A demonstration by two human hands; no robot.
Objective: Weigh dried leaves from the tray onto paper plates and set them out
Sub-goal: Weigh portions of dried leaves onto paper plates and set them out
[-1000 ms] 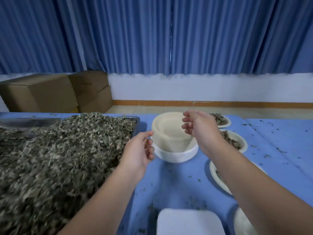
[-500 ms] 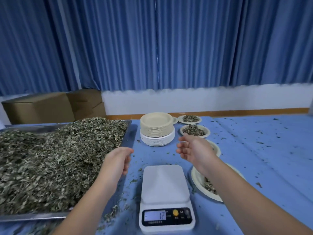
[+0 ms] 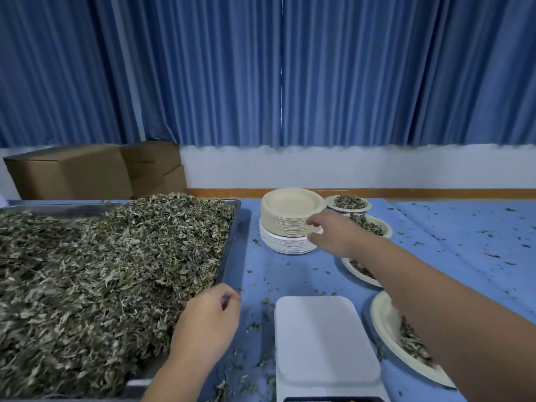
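Though four filled plates (image 3: 385,323) lie at two o'clock, the scale (image 3: 324,338) is bare: right hand (image 3: 333,233) curls at the plate stack (image 3: 290,216), grip unclear; left hand (image 3: 207,320) loosely curled, empty.

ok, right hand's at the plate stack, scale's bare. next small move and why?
Probably lift the top plate off the plate stack with the right hand and set it on the scale: its platform is bare and that hand is at the stack's side.

tablecloth (image 3: 304,274) blue; leaves (image 3: 101,271) grey-green; plate stack (image 3: 290,216) beige over white; scale (image 3: 324,340) white
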